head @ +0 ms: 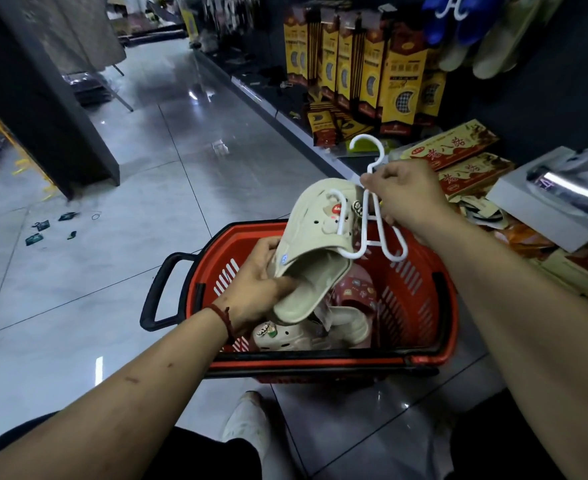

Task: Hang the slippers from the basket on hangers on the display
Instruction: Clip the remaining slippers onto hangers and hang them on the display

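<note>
Positions all ref the red basket, which sits on the tiled floor just ahead of me.

Left grip: closed on the beige slipper, thumb on the insole at the heel end, fingers round the outer side. The slipper is held above the basket's far-left part, toe up and away from me, heel low over the inside. Charms on the upper face me.

Right grip: pinching the white hanger at the neck just under the hook, above the basket's far rim. Hook points up. The two lower loops hang over the basket's far side. The left loop lies across the slipper's upper, touching it; can't tell if it's threaded in. The right loop hangs free.

Inside the basket: a white clog with charms at the near-left and a dark red slipper nearer the middle. More pale footwear sits between them, partly hidden by the held slipper.

Black handle sticks out from the basket's left side.

Beyond the basket: yellow packs standing on a low shelf. To its right: flat red-gold boxes and a grey box.

High up, beyond and right of the basket: blue slippers and beige ones hanging on the display.

Left of the basket, well apart: dark scraps on the floor.

Red cord on my left wrist.
</note>
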